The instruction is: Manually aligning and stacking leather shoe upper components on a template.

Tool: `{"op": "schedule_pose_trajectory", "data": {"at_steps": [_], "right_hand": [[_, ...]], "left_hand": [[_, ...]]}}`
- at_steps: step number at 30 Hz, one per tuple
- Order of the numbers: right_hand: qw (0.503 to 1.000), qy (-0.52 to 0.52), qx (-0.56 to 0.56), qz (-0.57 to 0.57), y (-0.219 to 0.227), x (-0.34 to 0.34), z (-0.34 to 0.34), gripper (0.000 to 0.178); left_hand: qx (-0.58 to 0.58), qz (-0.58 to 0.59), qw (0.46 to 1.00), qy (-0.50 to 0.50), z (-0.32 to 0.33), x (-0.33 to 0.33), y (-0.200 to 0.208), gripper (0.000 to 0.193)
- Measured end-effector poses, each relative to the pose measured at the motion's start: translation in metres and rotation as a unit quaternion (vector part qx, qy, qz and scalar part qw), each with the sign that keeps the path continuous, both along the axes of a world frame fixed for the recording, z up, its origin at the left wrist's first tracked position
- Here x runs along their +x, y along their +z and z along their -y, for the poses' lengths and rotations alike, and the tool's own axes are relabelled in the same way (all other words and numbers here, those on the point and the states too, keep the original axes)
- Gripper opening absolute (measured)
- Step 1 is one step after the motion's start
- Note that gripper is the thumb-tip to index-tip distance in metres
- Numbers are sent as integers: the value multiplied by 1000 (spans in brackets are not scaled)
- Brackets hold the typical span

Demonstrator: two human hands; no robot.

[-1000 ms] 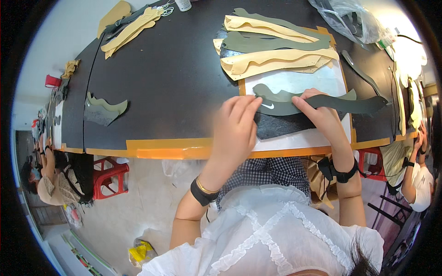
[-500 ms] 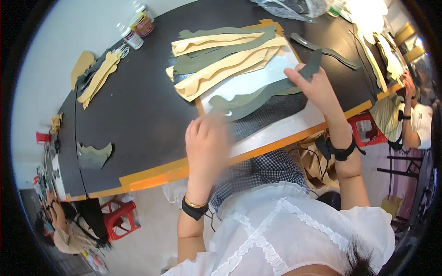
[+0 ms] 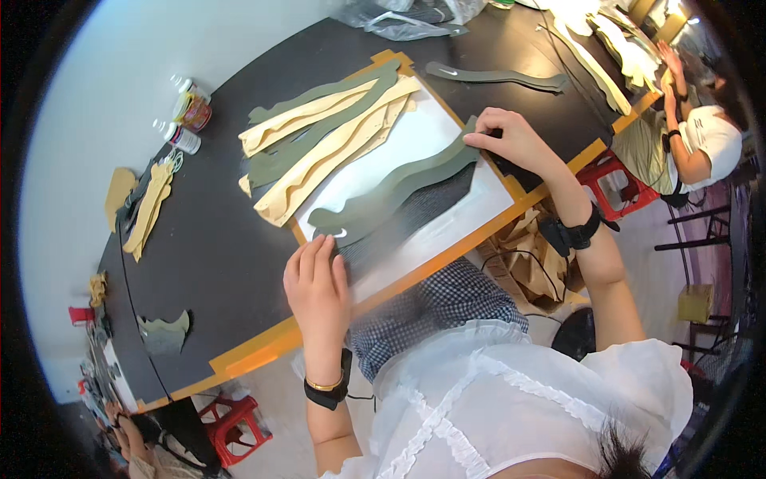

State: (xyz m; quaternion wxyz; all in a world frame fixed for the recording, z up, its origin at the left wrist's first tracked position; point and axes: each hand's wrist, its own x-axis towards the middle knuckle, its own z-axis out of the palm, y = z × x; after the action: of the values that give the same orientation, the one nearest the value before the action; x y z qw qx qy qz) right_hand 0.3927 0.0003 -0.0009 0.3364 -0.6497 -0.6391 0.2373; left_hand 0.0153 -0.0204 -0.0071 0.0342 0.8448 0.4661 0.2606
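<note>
My right hand (image 3: 515, 140) pinches the far right end of a wavy olive-green strip (image 3: 391, 188) between thumb and fingers. At the strip's other end, beside a small white mark, the outstretched fingertips of my left hand (image 3: 313, 275) rest on or right by the edge, thumb apart. The strip lies slantwise over a dark textured piece (image 3: 435, 206), and both are on a white sheet (image 3: 491, 199) edged with orange tape. Just beyond, cream wavy strips (image 3: 335, 148) and green ones (image 3: 319, 140) are laid in overlapping rows.
Another green strip (image 3: 499, 77) lies at the back right, near a clear plastic bag (image 3: 407, 20). Bottles (image 3: 179, 136) and a bundle of cream pieces (image 3: 148, 211) are at the left. A green scrap (image 3: 166, 329) sits near the front left. A person (image 3: 690, 140) works at the right.
My left hand has moved from a blur above the table to the strip's left end. The strip's right end, raised before, is lower and straighter in my right hand. The view has shifted.
</note>
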Motion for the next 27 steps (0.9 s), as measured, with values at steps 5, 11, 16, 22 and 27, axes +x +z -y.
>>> {"op": "schedule_pose_trajectory", "data": {"at_steps": [5, 11, 16, 22, 27], "right_hand": [[1000, 2, 7, -14, -1, -4, -5, 28], [1000, 11, -8, -19, 1, 1, -4, 28], [999, 40, -13, -20, 4, 8, -2, 25], [999, 32, -19, -15, 2, 8, -3, 25], [999, 25, -35, -6, 5, 7, -7, 31]], "left_hand": [[7, -1, 1000, 7, 1, 0, 0, 28], [7, -7, 1000, 2, 0, 0, 0, 28], [5, -13, 1000, 5, 0, 1, 2, 28], [0, -18, 1000, 8, 1, 1, 4, 27], [-9, -19, 1000, 11, 3, 2, 6, 26]]}}
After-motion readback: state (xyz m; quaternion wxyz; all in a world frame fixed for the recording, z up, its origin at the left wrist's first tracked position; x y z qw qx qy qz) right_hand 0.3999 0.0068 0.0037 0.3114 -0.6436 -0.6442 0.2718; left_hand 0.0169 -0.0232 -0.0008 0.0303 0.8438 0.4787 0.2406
